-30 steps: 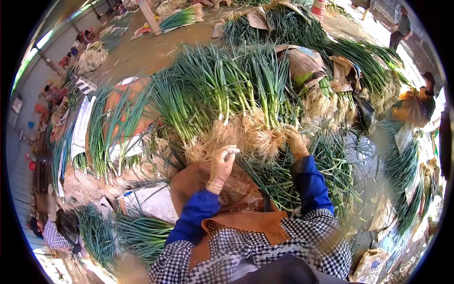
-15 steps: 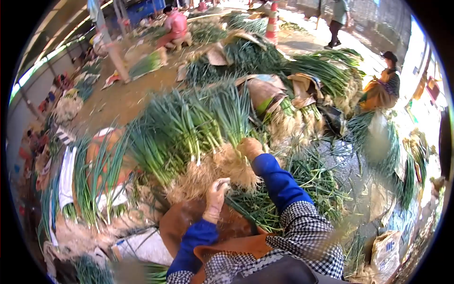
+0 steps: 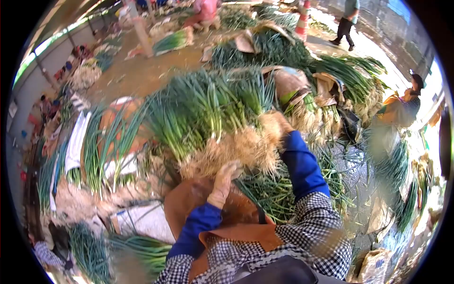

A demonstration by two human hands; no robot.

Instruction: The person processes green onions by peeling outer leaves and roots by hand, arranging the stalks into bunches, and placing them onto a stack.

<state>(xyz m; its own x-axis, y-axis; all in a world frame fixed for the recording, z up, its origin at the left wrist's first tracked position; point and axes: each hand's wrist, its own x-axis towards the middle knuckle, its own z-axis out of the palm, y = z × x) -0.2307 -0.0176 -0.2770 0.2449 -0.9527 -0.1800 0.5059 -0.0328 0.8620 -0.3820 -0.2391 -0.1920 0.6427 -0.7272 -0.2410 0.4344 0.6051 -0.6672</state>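
Observation:
My right hand [image 3: 283,125], in a tan glove, is closed at the base of a bunch of spring onions [image 3: 257,94], beside the pale roots; its fingers are partly hidden there. Lower and to the left, my left hand [image 3: 224,180] is raised just in front of the root mass [image 3: 227,149]. It is gloved too, slightly blurred, with thumb and fingers apart and nothing clear between them. The bunches lie side by side, green leaves pointing away from me and roots toward me. A brown apron [image 3: 184,208] covers my lap.
Loose green leaves [image 3: 279,196] lie below my right arm. More spring onions [image 3: 113,156] rest at the left near a white sack [image 3: 144,220]. Behind the row are covered heaps [image 3: 265,49] and a striped cone [image 3: 302,21]. A person [image 3: 404,104] sits at right; another [image 3: 347,23] stands behind.
The view has shifted, so the scene sits farther right and higher. My right hand remains at the bunch's base, slightly farther away. My left hand's fingers have spread from a more curled pose.

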